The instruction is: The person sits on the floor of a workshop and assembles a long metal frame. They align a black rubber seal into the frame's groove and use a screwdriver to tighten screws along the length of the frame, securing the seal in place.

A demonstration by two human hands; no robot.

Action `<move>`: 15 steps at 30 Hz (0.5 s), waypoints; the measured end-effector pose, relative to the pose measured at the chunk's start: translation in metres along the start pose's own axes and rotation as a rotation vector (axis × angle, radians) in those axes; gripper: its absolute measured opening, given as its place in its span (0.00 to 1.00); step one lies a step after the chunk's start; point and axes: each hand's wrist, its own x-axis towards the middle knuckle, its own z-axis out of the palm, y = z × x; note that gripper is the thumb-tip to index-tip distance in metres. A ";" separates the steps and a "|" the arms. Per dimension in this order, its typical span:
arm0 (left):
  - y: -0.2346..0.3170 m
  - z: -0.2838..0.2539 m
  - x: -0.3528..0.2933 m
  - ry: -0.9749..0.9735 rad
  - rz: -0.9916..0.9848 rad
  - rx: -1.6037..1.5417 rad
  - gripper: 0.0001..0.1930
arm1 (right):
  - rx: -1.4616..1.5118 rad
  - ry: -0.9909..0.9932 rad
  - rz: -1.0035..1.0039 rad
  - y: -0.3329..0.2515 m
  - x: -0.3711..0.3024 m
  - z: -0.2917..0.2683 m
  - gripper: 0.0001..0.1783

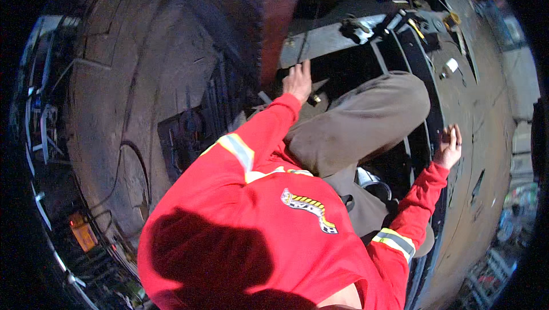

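My left hand (297, 84) reaches forward beside my raised knee. Its fingers stretch toward the near edge of a grey metal plate (294, 51); I cannot tell whether they touch it. To its left rises a reddish-brown steel piece (277, 24). My right hand (449, 148) hovers by the dark metal frame (437, 118) at the right, its fingers loosely bent and apart with nothing visible in them. Both sleeves are red with reflective bands. My bent leg in brown trousers (366, 118) lies across the frame's opening and hides part of it.
Beyond the right hand, a small white-and-dark object (450, 67) lies on the brown surface. A yellow-handled tool (416, 28) and other clutter sit on the frame's far corner. A dark cable (140, 155) curls at the left, and an orange box (83, 231) stands at lower left.
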 end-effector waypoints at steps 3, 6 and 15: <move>-0.002 0.016 0.008 -0.075 -0.040 0.104 0.23 | -0.154 0.059 0.059 0.030 -0.005 -0.021 0.15; -0.004 0.018 0.015 -0.033 -0.035 0.092 0.23 | -0.230 0.023 0.088 0.038 -0.002 -0.026 0.14; 0.011 -0.005 0.010 -0.405 -0.314 -0.253 0.22 | -0.291 0.003 0.107 0.041 -0.002 -0.028 0.14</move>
